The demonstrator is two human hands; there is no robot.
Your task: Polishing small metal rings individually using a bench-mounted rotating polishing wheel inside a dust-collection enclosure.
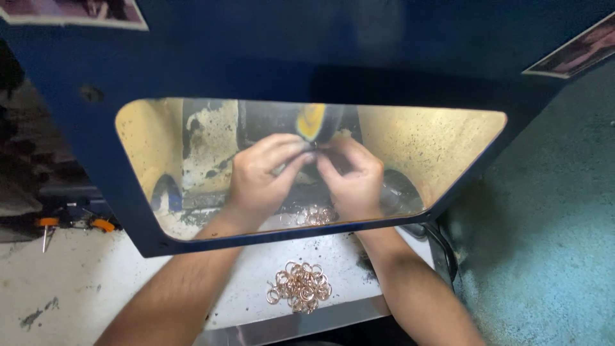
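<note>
Item one: our left hand (259,176), seen through the clear window (442,147) of a blue guard hood (307,51). Its fingers (282,148) are curled together, tips pinched toward the right hand's; they meet at a small dark piece (314,152) just under the wheel. What that piece is we cannot tell, since it is too small and half hidden.

Item two: our right hand (352,179), also behind the window, fingers (333,160) bunched together and closed on the same small piece, touching the left hand's fingertips.

Item three: a buffing wheel (312,120), yellow-edged and blurred, directly above the joined fingertips and just touching or nearly touching the piece; we cannot tell which.

Item four: a heap of copper-coloured rings (300,288), lying loose on the white worktop (83,282) outside the hood, between our two forearms and nearer to us than the hands.

Item five: a second, smaller cluster of rings (315,216), seen through the lower edge of the window, just below the hands.

Item six: inside of the hood, yellowish walls speckled with dark dust.

Item seven: orange-handled tool (48,224) at the far left of the worktop, well apart from both hands.

Item eight: teal floor (551,243) to the right of the bench.
</note>
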